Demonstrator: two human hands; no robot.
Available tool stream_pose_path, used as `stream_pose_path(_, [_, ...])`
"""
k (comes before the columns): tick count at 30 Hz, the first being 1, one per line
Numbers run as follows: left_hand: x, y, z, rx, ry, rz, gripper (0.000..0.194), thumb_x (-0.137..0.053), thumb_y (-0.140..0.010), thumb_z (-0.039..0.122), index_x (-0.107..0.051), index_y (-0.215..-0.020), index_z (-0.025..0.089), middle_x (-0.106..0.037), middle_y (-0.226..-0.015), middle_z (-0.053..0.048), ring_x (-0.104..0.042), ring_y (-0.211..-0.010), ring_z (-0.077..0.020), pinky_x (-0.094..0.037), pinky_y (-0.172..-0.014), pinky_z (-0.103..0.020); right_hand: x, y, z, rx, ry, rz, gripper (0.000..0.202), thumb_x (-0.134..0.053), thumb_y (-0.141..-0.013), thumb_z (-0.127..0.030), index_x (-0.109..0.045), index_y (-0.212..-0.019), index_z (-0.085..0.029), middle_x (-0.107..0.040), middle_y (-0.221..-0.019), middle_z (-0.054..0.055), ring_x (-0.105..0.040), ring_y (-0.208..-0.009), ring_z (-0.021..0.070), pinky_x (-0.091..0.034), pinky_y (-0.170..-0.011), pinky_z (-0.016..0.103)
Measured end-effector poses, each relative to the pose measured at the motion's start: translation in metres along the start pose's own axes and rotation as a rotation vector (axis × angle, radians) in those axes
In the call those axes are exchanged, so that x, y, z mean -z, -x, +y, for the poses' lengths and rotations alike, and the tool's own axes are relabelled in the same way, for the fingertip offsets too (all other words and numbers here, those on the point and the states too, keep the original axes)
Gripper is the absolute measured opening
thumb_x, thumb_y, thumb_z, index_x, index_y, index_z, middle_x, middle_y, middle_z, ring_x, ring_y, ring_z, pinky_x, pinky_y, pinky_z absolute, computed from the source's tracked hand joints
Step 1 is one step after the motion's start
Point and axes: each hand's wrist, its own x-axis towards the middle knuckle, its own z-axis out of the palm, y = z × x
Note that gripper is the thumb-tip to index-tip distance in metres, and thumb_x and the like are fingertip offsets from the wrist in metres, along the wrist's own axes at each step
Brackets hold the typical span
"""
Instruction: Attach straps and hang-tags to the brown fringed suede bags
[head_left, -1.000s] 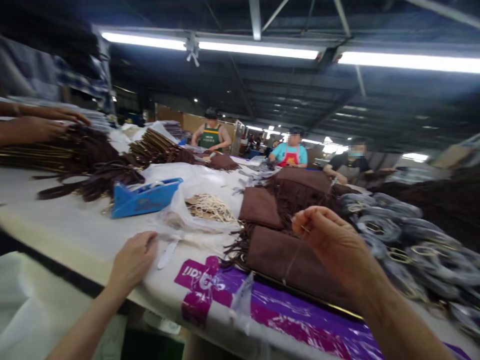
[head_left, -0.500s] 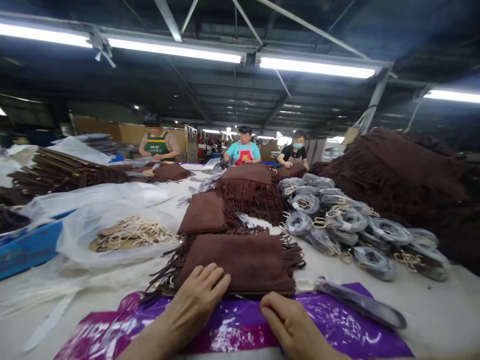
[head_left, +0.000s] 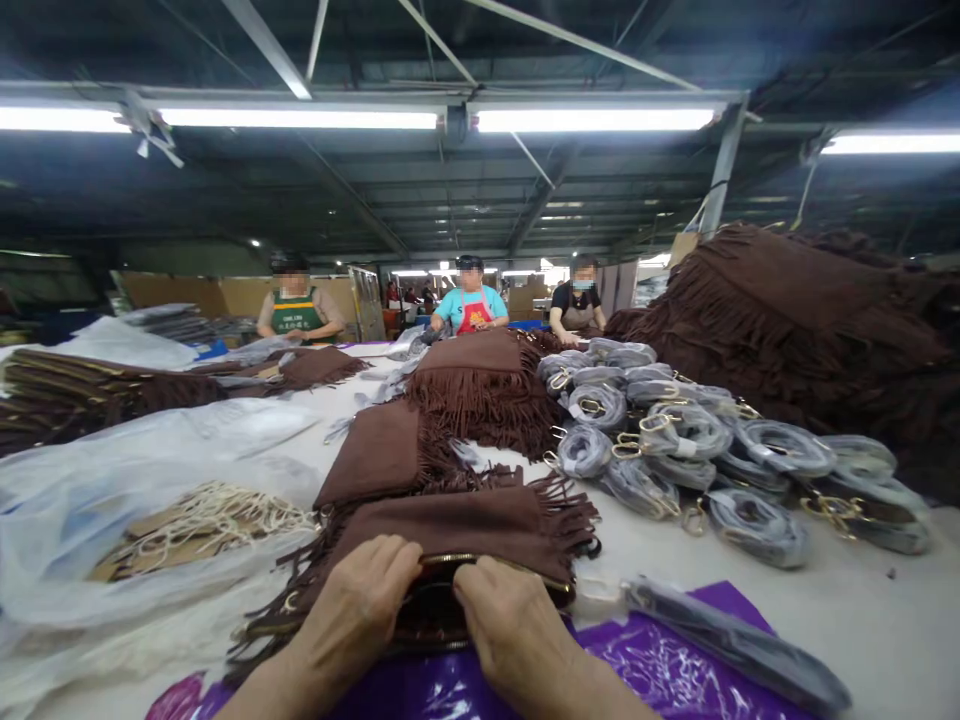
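A brown fringed bag lies in front of me, its zipped edge toward me and parted, so the dark inside shows between gold zipper teeth. My left hand is closed on the left part of that opening, fingertips at the upper edge. Gripping the same edge further right is my right hand, its thumb and fingers bent at the mouth of the bag. Both hands hide parts of the lower edge. Beneath the bag and my wrists is shiny purple plastic.
More brown fringed bags are stacked beyond. Plastic-wrapped coiled straps with gold clips lie right, before a large brown heap. A long wrapped item lies nearer. A clear bag holds corded tags. Several people work across the table.
The bag's zipped edge, closed before, now gapes open. My hands have come closer together and now grip its edge; before, the left lay flat on the bag. The view has shifted slightly.
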Motion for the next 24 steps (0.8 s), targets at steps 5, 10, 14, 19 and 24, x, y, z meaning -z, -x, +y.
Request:
stream_pose_path(5, [0.008, -0.016, 0.005, 0.283, 0.138, -0.458, 0.02, -0.036, -0.084, 0.017, -0.053, -0.073, 0.02, -0.06, -0.068, 0.0, -0.059, -0.065, -0.0158, -0.039, -0.058, -0.024, -0.019, -0.006, 0.009, -0.013, 0.091, -0.11, 0.021, -0.044, -0.072, -0.003, -0.056, -0.084, -0.016, -0.063, -0.078, 0.006, -0.06, -0.069, 0.0192, -0.037, -0.055, 0.026])
stream_pose_path(10, [0.024, -0.081, 0.033, 0.144, 0.236, -0.5, 0.019, -0.047, -0.072, 0.013, -0.056, -0.086, 0.022, -0.061, -0.089, 0.0, -0.059, -0.085, -0.0176, -0.041, -0.072, -0.026, -0.022, -0.005, 0.012, -0.011, 0.059, -0.145, 0.013, -0.05, -0.072, -0.012, -0.058, -0.081, -0.018, -0.066, -0.073, 0.003, -0.06, -0.06, 0.0168, -0.032, -0.047, 0.025])
stream_pose_path(14, [0.025, -0.112, 0.061, 0.012, 0.254, -0.416, 0.011, -0.044, -0.08, 0.018, -0.055, -0.079, 0.02, -0.06, -0.081, -0.001, -0.058, -0.076, -0.0158, -0.042, -0.067, -0.025, -0.006, 0.002, 0.023, -0.118, -0.016, -0.145, 0.013, -0.046, -0.08, -0.014, -0.058, -0.083, -0.019, -0.067, -0.075, 0.002, -0.06, -0.063, 0.0146, -0.033, -0.051, 0.023])
stream_pose_path(19, [0.006, -0.071, 0.079, -0.151, 0.227, -0.317, 0.024, -0.032, -0.089, 0.016, -0.054, -0.079, 0.019, -0.059, -0.072, -0.002, -0.056, -0.066, -0.0139, -0.045, -0.061, -0.023, 0.012, 0.019, 0.047, -0.278, 0.014, -0.112, 0.02, -0.04, -0.085, -0.008, -0.057, -0.082, -0.018, -0.065, -0.077, 0.003, -0.061, -0.072, 0.015, -0.035, -0.059, 0.023])
stream_pose_path(24, [-0.021, -0.044, 0.079, -0.046, -0.052, -0.541, 0.029, -0.035, -0.08, 0.002, -0.055, -0.1, 0.012, -0.062, -0.086, -0.011, -0.061, -0.077, -0.0239, -0.05, -0.063, -0.034, 0.013, 0.024, 0.049, -0.312, 0.105, -0.154, 0.021, -0.039, -0.083, -0.005, -0.058, -0.082, -0.015, -0.064, -0.079, 0.008, -0.061, -0.073, 0.0211, -0.035, -0.058, 0.028])
